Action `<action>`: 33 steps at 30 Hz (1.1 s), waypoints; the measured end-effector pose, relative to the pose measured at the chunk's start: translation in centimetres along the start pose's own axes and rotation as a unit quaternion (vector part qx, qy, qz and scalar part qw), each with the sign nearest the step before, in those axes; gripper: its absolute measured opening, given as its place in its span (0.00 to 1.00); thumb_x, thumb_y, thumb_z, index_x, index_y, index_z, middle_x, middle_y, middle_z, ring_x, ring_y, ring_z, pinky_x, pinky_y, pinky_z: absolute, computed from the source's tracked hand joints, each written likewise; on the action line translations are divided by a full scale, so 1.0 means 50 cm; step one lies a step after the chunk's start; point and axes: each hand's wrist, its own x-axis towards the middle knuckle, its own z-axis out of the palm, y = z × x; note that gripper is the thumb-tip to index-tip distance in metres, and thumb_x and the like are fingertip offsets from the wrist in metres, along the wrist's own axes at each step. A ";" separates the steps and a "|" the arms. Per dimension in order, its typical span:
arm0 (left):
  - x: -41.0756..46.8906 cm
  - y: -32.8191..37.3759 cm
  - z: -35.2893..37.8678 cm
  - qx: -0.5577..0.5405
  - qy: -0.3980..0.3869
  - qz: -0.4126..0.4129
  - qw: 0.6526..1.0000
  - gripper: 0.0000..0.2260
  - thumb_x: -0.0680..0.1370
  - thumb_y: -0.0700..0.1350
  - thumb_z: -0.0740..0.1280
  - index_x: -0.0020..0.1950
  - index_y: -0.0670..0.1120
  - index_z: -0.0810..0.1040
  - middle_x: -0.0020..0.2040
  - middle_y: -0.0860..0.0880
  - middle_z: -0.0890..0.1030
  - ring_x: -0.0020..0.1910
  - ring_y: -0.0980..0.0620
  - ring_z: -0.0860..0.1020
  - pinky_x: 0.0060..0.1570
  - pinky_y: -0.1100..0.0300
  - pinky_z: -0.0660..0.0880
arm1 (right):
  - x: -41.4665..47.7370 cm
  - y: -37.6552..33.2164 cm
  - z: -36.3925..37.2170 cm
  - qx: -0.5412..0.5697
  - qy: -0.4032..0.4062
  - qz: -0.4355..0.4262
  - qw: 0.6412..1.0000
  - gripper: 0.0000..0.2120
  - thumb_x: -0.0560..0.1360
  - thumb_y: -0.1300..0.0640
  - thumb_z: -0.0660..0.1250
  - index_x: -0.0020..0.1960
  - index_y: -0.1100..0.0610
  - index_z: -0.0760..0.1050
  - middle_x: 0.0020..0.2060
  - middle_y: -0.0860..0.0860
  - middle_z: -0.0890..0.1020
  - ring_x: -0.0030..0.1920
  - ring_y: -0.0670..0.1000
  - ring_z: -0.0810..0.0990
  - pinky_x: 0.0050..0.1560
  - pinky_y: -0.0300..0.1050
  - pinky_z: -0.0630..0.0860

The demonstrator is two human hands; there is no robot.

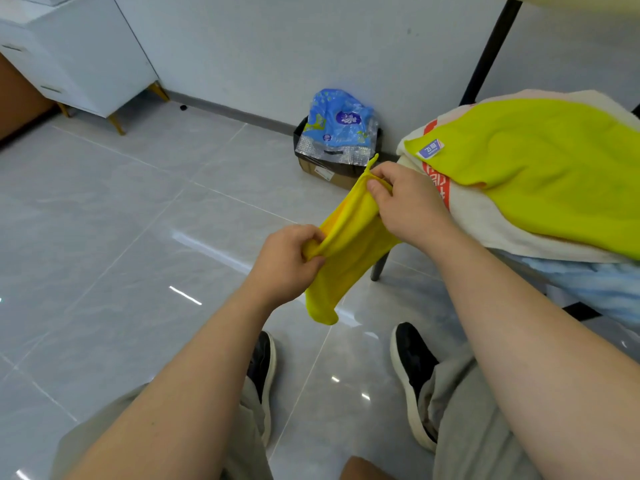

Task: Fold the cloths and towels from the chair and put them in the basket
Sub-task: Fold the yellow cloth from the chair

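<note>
Holding entry: one small yellow cloth (349,251), gathered into a loose band and hanging in the air above the floor (138,209), just left of the pile on the chair (378,268) and not touching it.

Left hand (289,259): fingers curled, gripping the near end of the band.
Right hand (405,202): thumb and fingers pinching the far upper edge, beside a small hanging loop (372,162).
Lower corner of the cloth: dangles free below the left hand.

Pile, right of view: lime-green cloth (540,161) on top, bearing a blue label (429,148); cream towel (491,226) with red print beneath it; pale blue towel (599,285) lowest. Basket: not in view.

Step in hand, as judged: opening the cloth flat before the first fold.

Method: work each hand along the top edge to a true corner, draw that edge taut so the bunching drops out, then bring corner to corner squarely.

Risk: folding while gathered would likely trap creases and give a lumpy packet.
</note>
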 end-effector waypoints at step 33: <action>-0.071 -0.003 -0.040 0.003 -0.174 -0.055 0.983 0.08 0.73 0.49 0.74 0.49 0.47 0.84 0.44 0.44 0.83 0.44 0.46 0.80 0.45 0.51 0.78 | 0.003 0.049 0.008 -0.006 0.032 0.090 0.995 0.10 0.80 0.54 0.64 0.55 0.59 0.80 0.49 0.60 0.82 0.48 0.63 0.82 0.51 0.64 0.79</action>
